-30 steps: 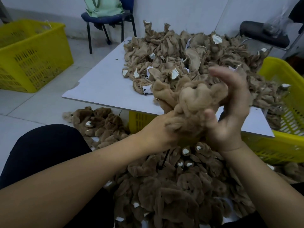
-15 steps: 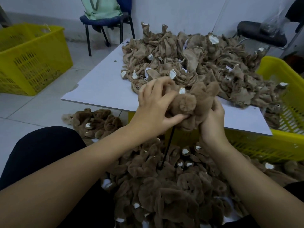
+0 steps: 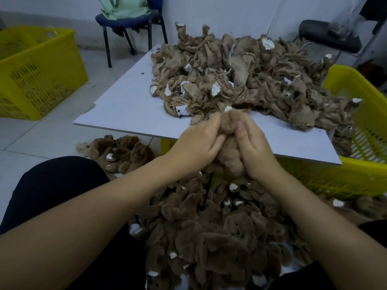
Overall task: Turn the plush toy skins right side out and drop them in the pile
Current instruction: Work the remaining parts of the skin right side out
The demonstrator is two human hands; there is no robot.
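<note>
Nearest the camera, a pile of furry brown plush skins is lying between the person's dark-clad legs, spreading down toward the bottom edge. A thin black rod is standing up out of that pile, its top hidden under the hands. Just above the pile, the left hand and the right hand are both gripping one plush toy skin, fingers curled round it from either side, with the thumbs pinching its fuzzy top. Beyond the hands, a white board is resting as a tabletop, and a heap of lighter, inside-out skins is covering its far and right part. A yellow crate is sitting under the board on the right, another yellow crate is standing on the floor far left, and a blue chair is standing by the back wall
</note>
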